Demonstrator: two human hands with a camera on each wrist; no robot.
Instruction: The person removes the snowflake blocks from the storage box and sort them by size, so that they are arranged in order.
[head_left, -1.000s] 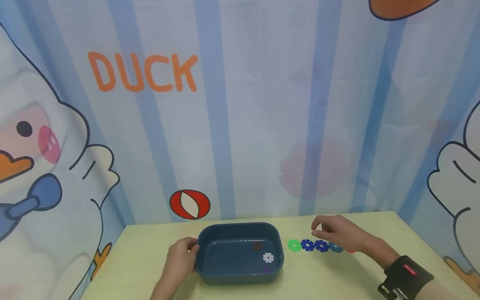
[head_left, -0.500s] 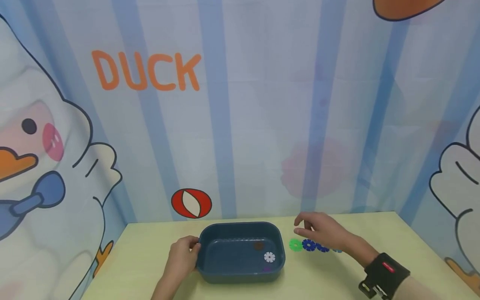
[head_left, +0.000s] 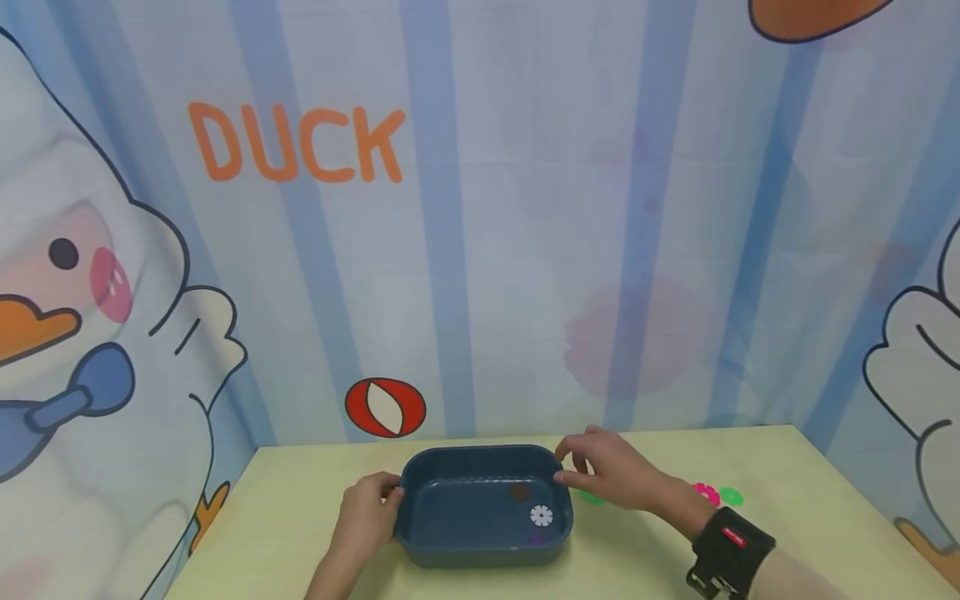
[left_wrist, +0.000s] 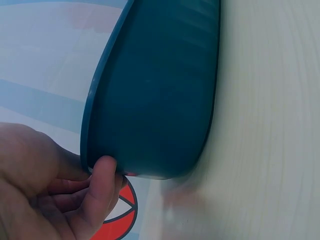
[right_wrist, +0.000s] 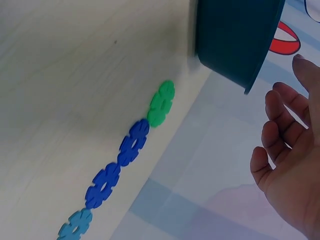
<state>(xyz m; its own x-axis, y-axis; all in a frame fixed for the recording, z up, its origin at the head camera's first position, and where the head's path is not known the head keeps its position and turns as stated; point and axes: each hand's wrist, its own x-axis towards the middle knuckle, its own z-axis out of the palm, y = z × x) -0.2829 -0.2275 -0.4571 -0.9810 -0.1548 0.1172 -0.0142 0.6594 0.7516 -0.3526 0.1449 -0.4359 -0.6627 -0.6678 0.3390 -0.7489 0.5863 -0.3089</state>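
Observation:
A dark blue-green rectangular tub (head_left: 480, 557) stands on the table, and my left hand (head_left: 363, 512) pinches its left rim between thumb and fingers. Inside, toward the right end, lie a white notched disc (head_left: 542, 508), a brown one (head_left: 519, 492) and a purple one (head_left: 536, 540). My right hand (head_left: 611, 468) hovers at the tub's right rim, fingers loosely bent and thumb apart, holding nothing. Under it in the right wrist view runs a row of discs: green (right_wrist: 156, 119), dark blue (right_wrist: 125, 156), another dark blue disc (right_wrist: 92, 196) and light blue (right_wrist: 84, 218).
The row goes on to the right with a pink disc (head_left: 702, 488) and a second green disc (head_left: 732, 497), beyond my right forearm. A striped curtain (head_left: 517, 250) with duck prints hangs behind the pale yellow table (head_left: 285, 500).
My right hand has moved left, from above the row of discs to the tub's right rim. The left hand keeps its grip, and the tub's contents look the same.

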